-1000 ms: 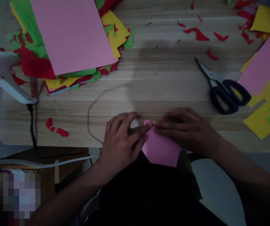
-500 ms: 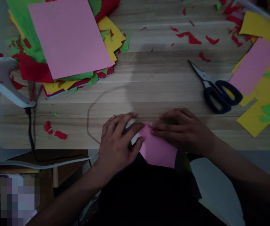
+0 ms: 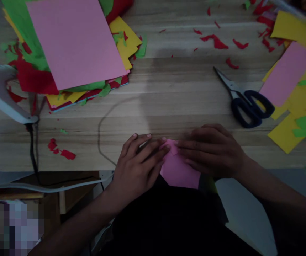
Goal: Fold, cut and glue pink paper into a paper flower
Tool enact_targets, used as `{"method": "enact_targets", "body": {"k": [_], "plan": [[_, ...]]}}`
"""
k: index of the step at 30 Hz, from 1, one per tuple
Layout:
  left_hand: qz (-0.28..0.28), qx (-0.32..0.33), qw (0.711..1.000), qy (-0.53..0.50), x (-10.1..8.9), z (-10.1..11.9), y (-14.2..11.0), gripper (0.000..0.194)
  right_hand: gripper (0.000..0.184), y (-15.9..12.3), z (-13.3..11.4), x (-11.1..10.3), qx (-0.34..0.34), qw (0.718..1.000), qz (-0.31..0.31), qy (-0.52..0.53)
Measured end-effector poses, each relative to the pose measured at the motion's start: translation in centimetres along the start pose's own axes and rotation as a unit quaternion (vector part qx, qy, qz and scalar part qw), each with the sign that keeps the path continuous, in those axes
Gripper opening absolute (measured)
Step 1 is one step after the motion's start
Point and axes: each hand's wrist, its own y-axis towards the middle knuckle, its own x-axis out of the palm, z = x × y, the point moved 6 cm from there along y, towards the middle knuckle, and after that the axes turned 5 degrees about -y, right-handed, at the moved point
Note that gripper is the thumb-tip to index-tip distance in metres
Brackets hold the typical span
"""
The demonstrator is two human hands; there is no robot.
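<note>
A folded pink paper [image 3: 181,172] lies at the table's front edge, its lower part hanging over toward my dark clothing. A small pointed flap is turned down at its top. My left hand [image 3: 139,160] holds the paper's upper left side, fingertips pressed on the flap and thumb mostly hidden behind the fingers. From the other side my right hand [image 3: 213,151] grips the upper right edge, its fingers laid together over the paper. Part of the paper is hidden under both hands. Scissors [image 3: 245,99] with dark blue handles rest on the table beyond my right hand.
A stack of coloured sheets topped by a large pink sheet [image 3: 77,42] sits at the far left. Near it stands a white glue gun [image 3: 11,96] with a black cord. Yellow paper [image 3: 286,133] and a pink strip [image 3: 288,74] lie at right. Red scraps [image 3: 218,42] are scattered about.
A small flap now shows folded down at the paper's top. My left fingers have come together and moved slightly right; my right hand has shifted a little right.
</note>
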Motion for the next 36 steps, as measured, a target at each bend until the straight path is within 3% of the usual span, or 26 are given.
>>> {"method": "enact_targets", "body": {"k": [2, 5, 14, 21, 25, 32, 36], "plan": [[-0.001, 0.005, 1.000, 0.001, 0.0, -0.1, 0.1, 0.037, 0.027, 0.0, -0.1, 0.0, 0.008, 1.000, 0.002, -0.005], [0.004, 0.016, 1.000, 0.012, -0.1, -0.1, 0.1, 0.035, 0.038, 0.1, -0.2, 0.8, -0.001, 0.999, -0.049, -0.014], [0.056, 0.009, 0.998, 0.012, 0.1, -0.5, -0.4, 0.040, 0.032, 0.3, 0.0, 1.6, -0.003, 0.997, -0.078, -0.015], [-0.004, 0.027, 0.999, 0.032, 0.7, -0.1, -0.6, 0.043, 0.039, 0.2, -0.1, 1.9, 0.010, 0.996, -0.086, -0.002], [-0.002, 0.031, 0.999, 0.036, 0.7, -0.1, -0.6, 0.040, 0.044, -1.2, -0.5, 1.5, 0.048, 0.995, -0.083, -0.024], [0.028, 0.023, 0.998, 0.050, 0.7, 0.0, -1.1, 0.038, 0.041, -6.3, 0.2, 0.0, 0.130, 0.987, -0.065, -0.071], [0.039, 0.004, 0.997, 0.070, 0.7, 0.9, -1.9, 0.041, 0.041, -6.1, -0.6, -0.8, 0.186, 0.980, -0.006, -0.065]]}}
